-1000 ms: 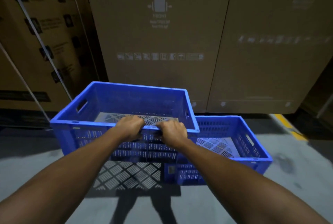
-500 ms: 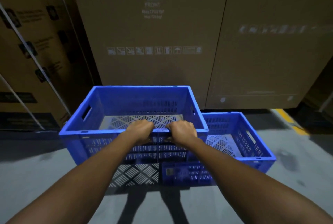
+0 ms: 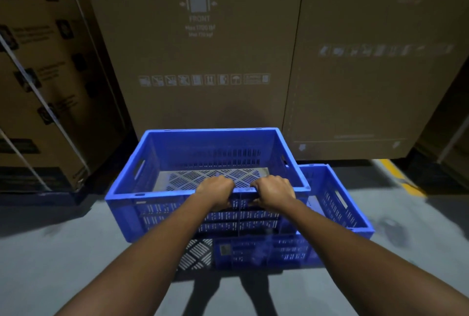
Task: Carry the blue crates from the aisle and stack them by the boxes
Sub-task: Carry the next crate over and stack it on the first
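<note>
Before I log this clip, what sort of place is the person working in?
Probably a warehouse or stockroom: tall cardboard cartons with handling symbols stand along a bare concrete floor, a yellow line is painted on it, and a held blue crate hangs near a second crate.

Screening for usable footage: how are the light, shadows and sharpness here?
Head view: dim, lit from behind, leg shadows on the floor; held crate, left hand and right hand sharp; front of the lower crate smeared; print on the right cardboard box blurred; straight edges bow at the sides.
</note>
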The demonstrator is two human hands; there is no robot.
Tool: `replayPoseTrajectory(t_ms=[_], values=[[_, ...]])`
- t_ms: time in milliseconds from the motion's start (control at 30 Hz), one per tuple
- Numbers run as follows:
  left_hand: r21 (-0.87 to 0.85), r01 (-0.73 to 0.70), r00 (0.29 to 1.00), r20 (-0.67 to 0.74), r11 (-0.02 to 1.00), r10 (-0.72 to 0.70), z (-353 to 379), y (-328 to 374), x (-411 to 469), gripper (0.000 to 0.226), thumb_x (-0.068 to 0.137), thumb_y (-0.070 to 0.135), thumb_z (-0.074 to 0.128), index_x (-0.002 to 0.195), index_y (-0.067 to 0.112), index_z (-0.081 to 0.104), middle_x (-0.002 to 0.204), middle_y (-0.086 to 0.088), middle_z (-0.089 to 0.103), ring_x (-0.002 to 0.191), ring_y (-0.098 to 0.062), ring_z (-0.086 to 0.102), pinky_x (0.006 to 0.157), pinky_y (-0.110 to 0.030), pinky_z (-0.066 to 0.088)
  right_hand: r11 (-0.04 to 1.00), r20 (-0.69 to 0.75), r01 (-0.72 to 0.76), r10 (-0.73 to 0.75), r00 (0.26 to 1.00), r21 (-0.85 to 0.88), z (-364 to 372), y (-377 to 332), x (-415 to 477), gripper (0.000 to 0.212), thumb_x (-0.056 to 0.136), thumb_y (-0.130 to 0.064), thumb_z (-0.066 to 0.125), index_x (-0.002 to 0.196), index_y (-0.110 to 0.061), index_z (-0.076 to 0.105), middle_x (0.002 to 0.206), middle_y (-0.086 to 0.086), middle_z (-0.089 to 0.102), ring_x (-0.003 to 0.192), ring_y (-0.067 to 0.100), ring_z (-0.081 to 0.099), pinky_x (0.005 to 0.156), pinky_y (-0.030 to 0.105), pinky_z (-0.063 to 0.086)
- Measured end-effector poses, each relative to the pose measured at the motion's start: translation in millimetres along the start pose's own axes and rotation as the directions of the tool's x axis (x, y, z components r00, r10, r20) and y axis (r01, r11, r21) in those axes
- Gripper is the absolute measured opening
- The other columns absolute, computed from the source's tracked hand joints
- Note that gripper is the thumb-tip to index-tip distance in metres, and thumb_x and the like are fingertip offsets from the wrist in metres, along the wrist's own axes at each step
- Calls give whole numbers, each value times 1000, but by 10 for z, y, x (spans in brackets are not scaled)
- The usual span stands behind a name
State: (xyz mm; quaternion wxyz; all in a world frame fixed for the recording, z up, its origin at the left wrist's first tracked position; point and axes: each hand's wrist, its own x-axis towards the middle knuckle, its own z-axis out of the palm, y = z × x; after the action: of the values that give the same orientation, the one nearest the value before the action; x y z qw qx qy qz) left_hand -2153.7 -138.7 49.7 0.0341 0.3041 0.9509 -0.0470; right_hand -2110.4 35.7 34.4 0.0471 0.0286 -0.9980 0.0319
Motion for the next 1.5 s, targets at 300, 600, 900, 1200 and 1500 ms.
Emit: replayPoseTrajectory(t_ms=[300,600,900,1200,1500], values=[[-19,-2,1000,-6,1000,2,-12,481,288,20,82,26,71,92,19,55,97,-6,62,87,-27,58,71,-39,47,1000,21,-18,18,1000,-6,-89,511,-148,32,79,-55,72,91,-27,64,84,-2,64,83,23,61,67,33,41],[-31,-30,1000,-6,999,30,-10,913,566,22,80,28,72,87,20,52,94,-5,63,87,-28,59,76,-41,52,999,17,-33,33,999,-24,-174,998,-325,32,80,-53,72,92,-26,61,94,2,66,92,27,61,69,33,36],[-26,-43,999,8,999,44,-38,1347,815,22,79,26,73,88,20,54,87,-3,59,85,-28,60,78,-45,55,998,17,-57,58,998,-28,-186,1471,-407,39,76,-59,72,95,-26,65,92,0,66,90,26,62,68,33,38],[-16,-76,997,5,997,76,-79,1760,1012,24,79,25,74,87,17,53,88,-7,59,86,-30,60,77,-44,53,995,38,-97,98,994,-35,-211,1925,-508,34,73,-53,74,97,-29,67,89,-2,68,87,25,64,67,33,42],[-37,-72,997,17,997,73,-87,1973,1125,24,79,24,74,95,16,57,99,-8,63,93,-31,60,81,-45,53,993,40,-109,112,993,-52,-188,2173,-539,41,71,-57,74,99,-29,67,92,0,69,89,26,65,67,32,42]])
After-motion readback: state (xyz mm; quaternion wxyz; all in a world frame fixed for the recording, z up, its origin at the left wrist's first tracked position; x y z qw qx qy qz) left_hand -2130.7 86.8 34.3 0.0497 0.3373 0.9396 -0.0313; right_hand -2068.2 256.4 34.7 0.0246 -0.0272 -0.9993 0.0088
